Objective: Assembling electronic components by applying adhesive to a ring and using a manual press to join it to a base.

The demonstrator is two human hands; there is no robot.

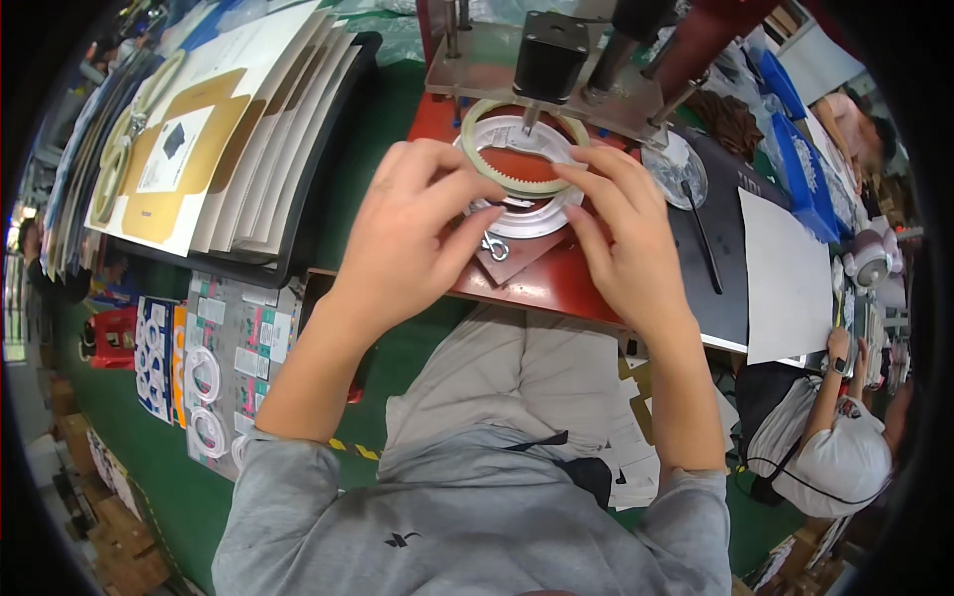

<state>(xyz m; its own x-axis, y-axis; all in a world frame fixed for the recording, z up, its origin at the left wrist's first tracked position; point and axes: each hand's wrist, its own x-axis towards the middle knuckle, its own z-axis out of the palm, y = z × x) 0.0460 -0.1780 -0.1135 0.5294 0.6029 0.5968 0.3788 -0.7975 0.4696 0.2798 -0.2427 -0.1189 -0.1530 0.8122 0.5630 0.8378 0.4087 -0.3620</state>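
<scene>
In the head view, our left hand (pixel 412 228) and right hand (pixel 631 238) face each other over a pale green, toothed plastic ring (pixel 522 186), fingers bent, with each thumb a little apart from its index finger. The fingertips sit at the ring's near left and right edges, but we cannot tell whether either hand is pinching it, or is merely resting at its rim. That green ring lies over a larger-looking white, round plastic ring (pixel 530 227), set further back so that the white one's near rim shows; both are on the glossy red base (pixel 532 279), under a black square block (pixel 552 55) with a metal shaft. A small silver looped metal part (pixel 494 246) lies just beside the white ring's near edge. As for progress, we judge that the two rings have been brought together at the station, while lining them up looks unfinished, since they appear offset; whether they are joined anywhere, we cannot see.
</scene>
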